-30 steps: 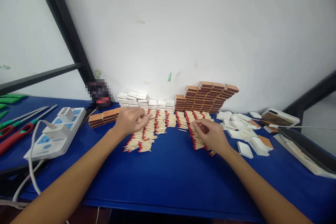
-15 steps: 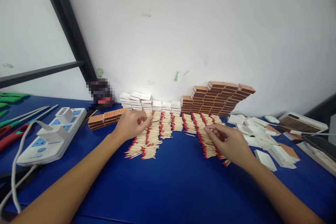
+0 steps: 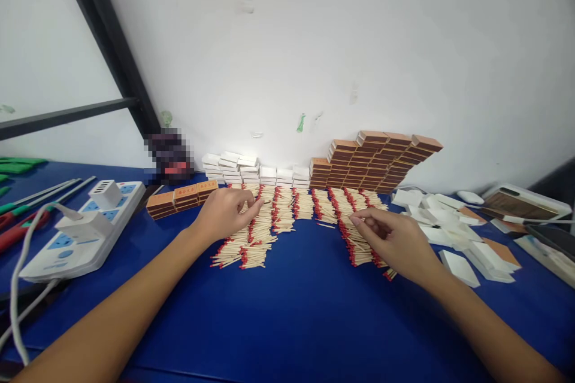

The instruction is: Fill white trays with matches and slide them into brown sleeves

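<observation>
Red-headed matches (image 3: 283, 209) lie in rows of loose heaps along the blue table. My left hand (image 3: 227, 212) hovers at the left heaps, fingers curled and thumb and index close together; whatever they hold, if anything, is too small to make out. Over the right heaps (image 3: 354, 242), my right hand (image 3: 395, 239) has thumb and index fingertip pinched together. Its other fingers are bent inward, and I cannot see what lies in the pinch. Behind the matches stand white matchbox trays (image 3: 240, 167) and a stepped stack of brown matchboxes (image 3: 368, 161).
A short row of matchboxes (image 3: 184, 198) sits left of my left hand. Farther left are a power strip (image 3: 85, 233) with plugs and cables, and red-green-handled tools (image 3: 27, 221). Scattered white trays (image 3: 458, 233) lie right of my right hand. A wall (image 3: 287, 60) rises behind.
The view has shifted slightly. My left hand's fingertips have moved a little right and down over the matches; my right hand keeps almost the same pinched pose.
</observation>
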A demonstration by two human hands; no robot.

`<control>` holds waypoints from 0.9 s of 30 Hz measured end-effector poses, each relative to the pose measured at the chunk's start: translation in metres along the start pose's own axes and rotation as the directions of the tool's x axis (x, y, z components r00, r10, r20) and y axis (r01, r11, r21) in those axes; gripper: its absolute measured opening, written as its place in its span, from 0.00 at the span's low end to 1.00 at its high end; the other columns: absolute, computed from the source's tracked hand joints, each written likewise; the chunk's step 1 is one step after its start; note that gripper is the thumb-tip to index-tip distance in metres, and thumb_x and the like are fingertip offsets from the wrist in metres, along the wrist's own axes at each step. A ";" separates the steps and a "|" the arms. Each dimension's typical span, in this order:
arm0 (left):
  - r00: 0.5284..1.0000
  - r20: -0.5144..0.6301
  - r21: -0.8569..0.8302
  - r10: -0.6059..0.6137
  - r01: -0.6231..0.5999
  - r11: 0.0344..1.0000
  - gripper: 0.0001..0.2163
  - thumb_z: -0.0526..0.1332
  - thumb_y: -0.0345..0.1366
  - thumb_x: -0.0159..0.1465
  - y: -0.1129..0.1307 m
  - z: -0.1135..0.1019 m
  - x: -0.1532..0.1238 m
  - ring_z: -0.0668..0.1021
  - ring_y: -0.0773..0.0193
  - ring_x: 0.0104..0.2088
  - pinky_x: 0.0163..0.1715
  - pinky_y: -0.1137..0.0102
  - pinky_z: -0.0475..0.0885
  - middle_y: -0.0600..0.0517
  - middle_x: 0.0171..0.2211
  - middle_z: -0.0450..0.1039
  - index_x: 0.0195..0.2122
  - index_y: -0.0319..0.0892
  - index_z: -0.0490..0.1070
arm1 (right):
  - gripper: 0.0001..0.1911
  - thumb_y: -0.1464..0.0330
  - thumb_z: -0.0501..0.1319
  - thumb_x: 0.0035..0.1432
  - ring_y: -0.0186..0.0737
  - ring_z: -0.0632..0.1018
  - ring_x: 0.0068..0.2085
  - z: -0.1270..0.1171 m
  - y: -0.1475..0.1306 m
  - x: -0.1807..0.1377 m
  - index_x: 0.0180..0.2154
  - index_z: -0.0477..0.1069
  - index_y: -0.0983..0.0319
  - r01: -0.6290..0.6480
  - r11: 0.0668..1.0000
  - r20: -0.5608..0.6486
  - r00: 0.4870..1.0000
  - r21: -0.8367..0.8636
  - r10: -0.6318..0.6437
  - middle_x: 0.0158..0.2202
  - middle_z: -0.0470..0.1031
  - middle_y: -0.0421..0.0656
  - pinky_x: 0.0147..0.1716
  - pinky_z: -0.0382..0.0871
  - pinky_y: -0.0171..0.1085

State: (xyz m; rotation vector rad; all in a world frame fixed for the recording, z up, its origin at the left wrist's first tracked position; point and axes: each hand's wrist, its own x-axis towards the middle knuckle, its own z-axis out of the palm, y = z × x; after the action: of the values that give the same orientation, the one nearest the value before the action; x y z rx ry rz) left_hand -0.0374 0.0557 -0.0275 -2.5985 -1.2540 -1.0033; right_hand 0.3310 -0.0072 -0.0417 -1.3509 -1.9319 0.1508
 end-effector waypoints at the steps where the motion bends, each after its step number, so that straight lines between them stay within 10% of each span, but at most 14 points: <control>1: 1.000 0.004 0.000 0.002 -0.002 1.000 0.22 0.57 0.46 0.74 0.000 0.000 0.000 0.69 0.66 0.19 0.25 0.69 0.57 0.56 0.17 0.66 0.23 0.43 0.70 | 0.20 0.52 0.60 0.72 0.36 0.65 0.20 0.000 0.000 0.000 0.34 0.79 0.57 -0.002 1.000 0.005 1.000 -0.001 0.002 0.19 0.66 0.36 0.21 0.60 0.38; 27: 0.998 0.056 0.013 0.016 -0.017 1.000 0.20 0.58 0.45 0.75 0.001 0.002 -0.002 0.67 0.66 0.18 0.26 0.68 0.56 0.56 0.17 0.66 0.26 0.42 0.75 | 0.19 0.53 0.60 0.73 0.35 0.66 0.21 0.002 0.007 -0.003 0.36 0.80 0.57 -0.006 1.000 0.038 0.999 -0.028 0.007 0.20 0.68 0.36 0.22 0.60 0.37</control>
State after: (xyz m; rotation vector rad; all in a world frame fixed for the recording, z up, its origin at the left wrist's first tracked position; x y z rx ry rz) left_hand -0.0369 0.0539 -0.0299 -2.6393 -1.2449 -0.9227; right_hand 0.3356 -0.0065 -0.0480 -1.3821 -1.9680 0.1549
